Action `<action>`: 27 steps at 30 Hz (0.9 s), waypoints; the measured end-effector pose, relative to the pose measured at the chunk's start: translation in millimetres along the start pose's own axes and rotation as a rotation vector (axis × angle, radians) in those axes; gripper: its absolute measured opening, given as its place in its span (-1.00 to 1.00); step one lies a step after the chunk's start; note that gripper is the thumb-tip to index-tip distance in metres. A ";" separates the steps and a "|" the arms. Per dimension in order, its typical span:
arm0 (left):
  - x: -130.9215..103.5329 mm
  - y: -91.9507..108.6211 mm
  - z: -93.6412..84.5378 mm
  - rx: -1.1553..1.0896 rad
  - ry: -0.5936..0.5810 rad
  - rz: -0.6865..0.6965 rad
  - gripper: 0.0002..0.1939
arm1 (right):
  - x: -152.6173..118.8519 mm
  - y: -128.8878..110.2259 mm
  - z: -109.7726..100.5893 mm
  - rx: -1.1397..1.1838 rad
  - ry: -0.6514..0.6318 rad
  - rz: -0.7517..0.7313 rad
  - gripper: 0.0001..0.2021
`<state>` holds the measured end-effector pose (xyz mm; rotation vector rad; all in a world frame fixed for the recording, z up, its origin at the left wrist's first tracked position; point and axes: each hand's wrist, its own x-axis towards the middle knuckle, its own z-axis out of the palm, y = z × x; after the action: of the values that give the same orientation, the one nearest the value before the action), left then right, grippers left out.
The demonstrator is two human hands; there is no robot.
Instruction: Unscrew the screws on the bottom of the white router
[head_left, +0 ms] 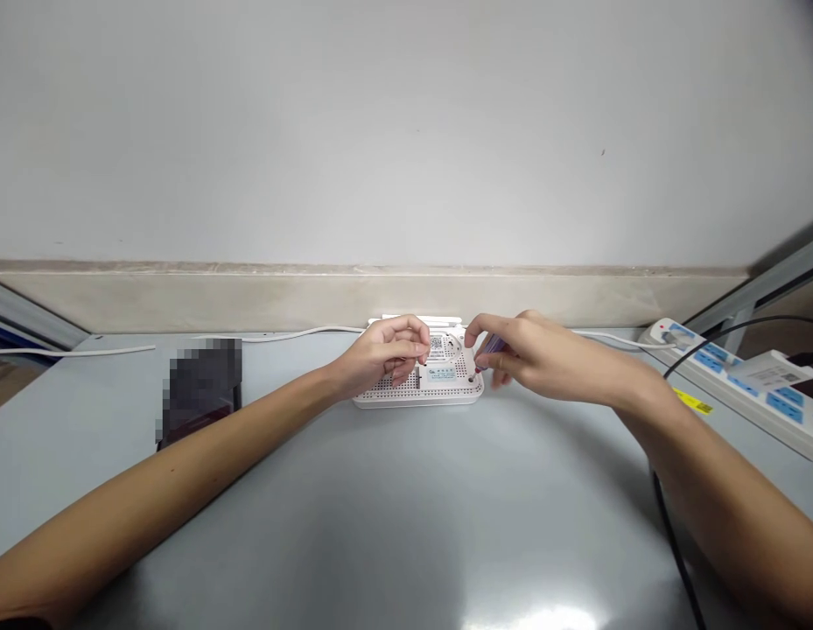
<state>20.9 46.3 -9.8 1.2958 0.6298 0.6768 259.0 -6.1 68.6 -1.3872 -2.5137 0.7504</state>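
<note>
A white Wi-Fi router (438,395) lies underside up on the grey table, its vented base showing a QR-code label and a bluish label. My right hand (528,354) grips a small screwdriver (490,346) with a purple handle. The screwdriver slants down to the router's near right corner, where a dark round hole shows. My left hand (386,350) is over the router's left part, fingers curled and thumb against the fingertips. Whatever that pinch may hold is too small or hidden to make out.
A white power strip (740,376) with blue sockets stands at the right, with a white adapter (770,372) and a black cable (672,534) by it. A dark pixelated device (206,385) lies at the left. White cable (301,332) runs along the wall.
</note>
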 end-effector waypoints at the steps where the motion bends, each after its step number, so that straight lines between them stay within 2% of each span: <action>1: 0.1 0.1 0.0 0.000 0.000 0.002 -0.85 | -0.1 0.4 0.3 -0.007 -0.004 0.004 -0.84; 4: 0.3 0.3 0.1 0.002 -0.002 0.000 -0.84 | 1.4 0.9 1.9 -0.070 0.012 0.017 -0.84; 10: 0.0 0.9 0.8 -0.005 0.006 -0.002 -0.85 | 5.7 -1.9 4.8 -0.228 0.140 0.083 -0.70; 15: -0.1 2.3 1.6 -0.009 0.008 0.000 -0.86 | 2.2 -4.7 2.6 -0.206 0.115 0.054 -0.88; 19: 0.4 1.3 0.7 -0.005 0.007 -0.003 -0.86 | 2.9 -4.9 1.9 -0.193 0.061 0.014 -0.81; 27: 0.6 0.1 0.1 -0.006 -0.003 0.011 -0.87 | 5.7 -5.3 6.2 -0.203 0.162 0.056 -0.78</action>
<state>21.3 46.6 -9.6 1.2956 0.6185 0.6852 249.5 -5.8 65.4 -1.5197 -2.4885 0.3813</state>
